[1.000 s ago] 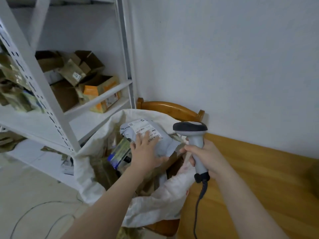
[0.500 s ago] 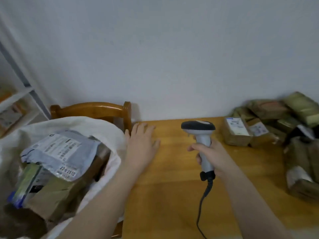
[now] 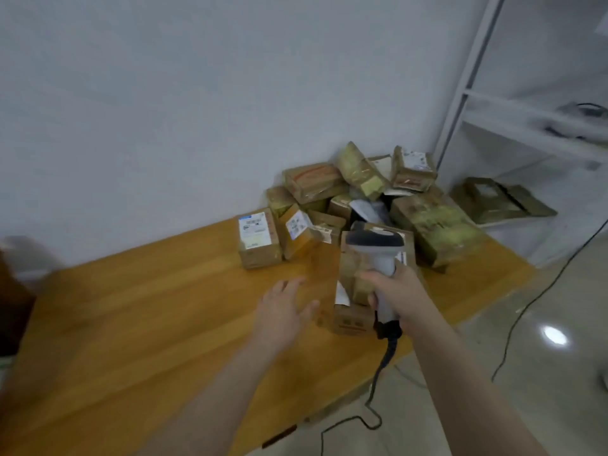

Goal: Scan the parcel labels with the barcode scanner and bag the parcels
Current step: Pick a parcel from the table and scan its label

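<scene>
A pile of brown taped parcels (image 3: 378, 199) lies at the right end of the wooden table (image 3: 148, 324), against the wall. The nearest labelled box (image 3: 258, 238) stands at the pile's left. A small brown parcel (image 3: 352, 319) sits close to the front edge. My right hand (image 3: 399, 291) grips the grey barcode scanner (image 3: 378, 248) upright, its head over the pile's front. My left hand (image 3: 286, 311) hovers open over the table, fingers spread, just left of the small parcel and holding nothing. The bag is out of view.
The scanner's black cable (image 3: 378, 383) hangs off the table edge onto the tiled floor. White metal shelving (image 3: 526, 120) stands to the right, with flat brown parcels (image 3: 500, 199) on its low shelf. A dark chair edge (image 3: 13, 301) shows at far left.
The view has swung right, from the bag on the chair to the parcel pile. My left hand let go of the grey parcel in the bag and moved across the table toward the pile.
</scene>
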